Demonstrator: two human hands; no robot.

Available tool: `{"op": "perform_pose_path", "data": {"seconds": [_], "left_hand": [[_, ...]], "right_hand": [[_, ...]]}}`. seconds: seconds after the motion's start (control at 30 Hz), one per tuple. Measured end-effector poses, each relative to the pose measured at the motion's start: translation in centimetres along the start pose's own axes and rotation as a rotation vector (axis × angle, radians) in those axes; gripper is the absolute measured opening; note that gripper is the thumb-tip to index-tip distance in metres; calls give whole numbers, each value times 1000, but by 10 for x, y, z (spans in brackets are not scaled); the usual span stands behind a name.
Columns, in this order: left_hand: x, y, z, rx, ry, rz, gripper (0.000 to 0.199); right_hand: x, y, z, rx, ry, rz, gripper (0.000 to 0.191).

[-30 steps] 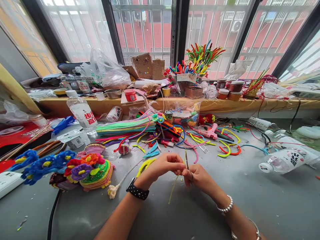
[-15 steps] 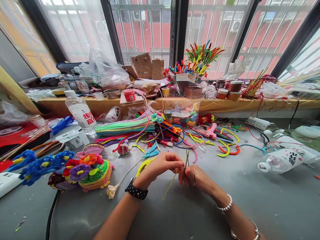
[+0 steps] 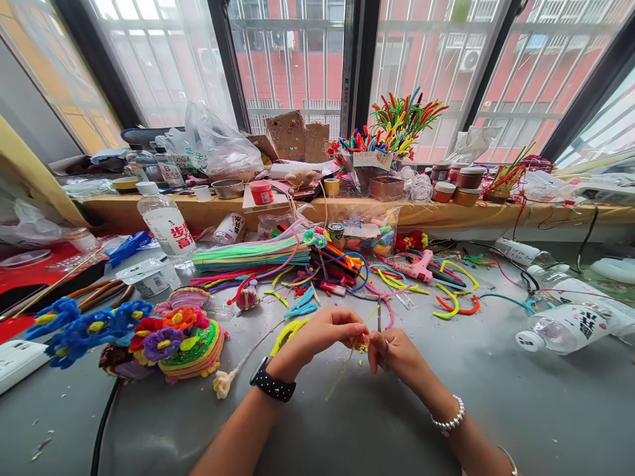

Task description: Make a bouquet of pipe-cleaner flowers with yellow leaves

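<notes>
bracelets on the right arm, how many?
2: a beaded bracelet at the wrist of the right hand, and a bangle nearer the elbow, partly cut off by the bottom edge. Any more below the frame would be hidden.

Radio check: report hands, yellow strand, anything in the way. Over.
Left hand pinching thin yellow pipe cleaner, lower end free. Right hand gripping scissors near its upper end. Bent yellow pipe cleaners beside left hand.

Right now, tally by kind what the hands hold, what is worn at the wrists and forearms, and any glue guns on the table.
Scissors, in the right hand: 1
Yellow stem, in the left hand: 1
Watch, left wrist: 1
Bracelets, right arm: 2
Pink glue gun: 1
Total: 6
</notes>
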State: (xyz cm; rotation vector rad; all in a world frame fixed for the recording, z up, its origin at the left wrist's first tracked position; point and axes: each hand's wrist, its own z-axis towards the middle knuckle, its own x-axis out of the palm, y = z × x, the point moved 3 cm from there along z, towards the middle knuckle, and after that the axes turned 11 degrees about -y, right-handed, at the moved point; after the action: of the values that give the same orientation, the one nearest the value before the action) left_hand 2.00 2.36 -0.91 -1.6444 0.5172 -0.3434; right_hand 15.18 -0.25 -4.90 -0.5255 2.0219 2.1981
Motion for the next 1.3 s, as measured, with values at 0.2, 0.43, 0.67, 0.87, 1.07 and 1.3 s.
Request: {"op": "perform_pose_path", "data": {"seconds": [0.2,0.43,0.67,0.87,1.07,1.3], "left_hand": [[-1,1,-1,-20,-11,-40,27],[7,-2,-2,-47,66,-65,28],[8,-4,-2,-89,-30,-24,28],[7,-4,-1,-91,-40,-18,28],[5,-4,0,-70,-61,-27,27],[6,-5,0,-61,-59,3,28]], "right_hand": [[4,7,-4,-82,69,-5,86],[9,14,-8,-106,70,19,77],[10,7,-3,-96,41,-7,79],[10,3,-1,-84,77,-13,78],[8,-3,1,-45,80,-13,74],[7,-7,1,-38,115,-10,72]]}}
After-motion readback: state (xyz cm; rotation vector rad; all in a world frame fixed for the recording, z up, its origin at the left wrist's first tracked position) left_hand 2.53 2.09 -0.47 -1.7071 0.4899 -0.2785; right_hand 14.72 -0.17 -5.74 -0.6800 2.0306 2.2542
